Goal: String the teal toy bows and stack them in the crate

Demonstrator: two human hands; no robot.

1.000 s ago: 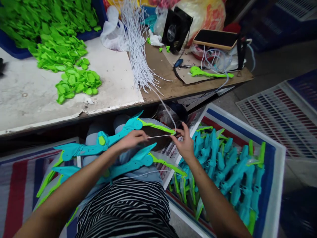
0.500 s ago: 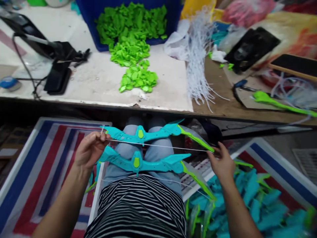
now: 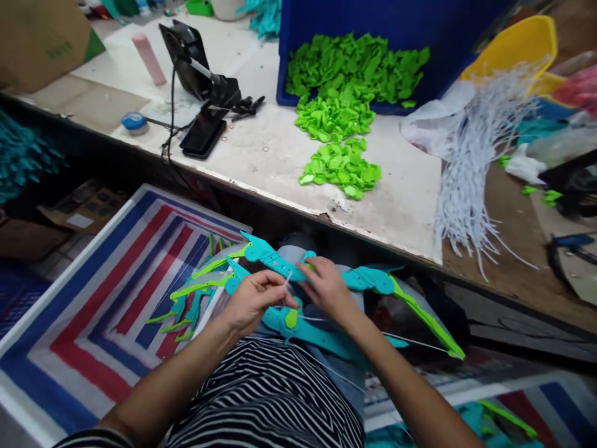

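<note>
The left hand [image 3: 255, 300] (nearly closed) pinches a white string [image 3: 288, 280].

Upper bow [image 3: 275, 260] part-hidden, black object [image 3: 576, 183] cropped — perhaps a fan

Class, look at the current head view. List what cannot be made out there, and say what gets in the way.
All in the head view:
1. Farther bow: the right hand covers part of its middle.
2. Nearer bow: the right forearm hides part of its right half.
3. White cord: the left hand covers where it is pinched, so any knot there is hidden.
4. Black device: cut off by the right edge.
</note>
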